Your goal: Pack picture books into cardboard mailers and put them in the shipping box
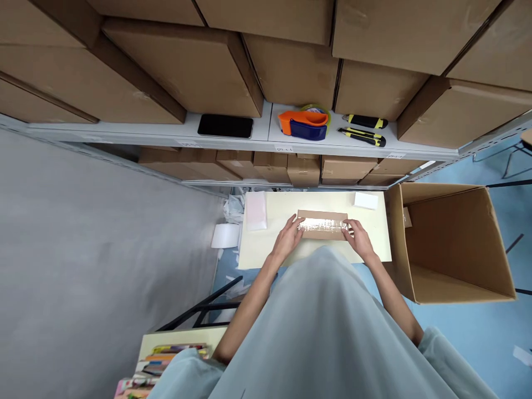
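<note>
Head view: 2 bare hands work at a flat, oblong brown cardboard box (322,215) that lies between them on a pale cream rectangular table (270,252). The left hand (290,235) grips the box's left end with thumb and bent fingers; the right hand (358,238) has a matching hold on the right end. How firmly they press cannot be told, and any fingers under the box are hidden.

Between the hands, a glossy clear strip (322,224), apparently packing tape, runs lengthwise along the top of the box. Its bright, broken glints may mean wrinkles. To get it flat, even pressure from the middle out toward each hand seems best, with the ends pressed down snugly at the edges. Too hard a squeeze from the ends could bow the cardboard.

Left of the left hand lies a pale pink, flat packet (255,210); just beyond the right hand sits a small white rectangular box (366,200). Farther right of that hand stands a large open brown carton (461,233), leaving limited elbow room, so small finger movements look safer than wide sweeps.
</note>
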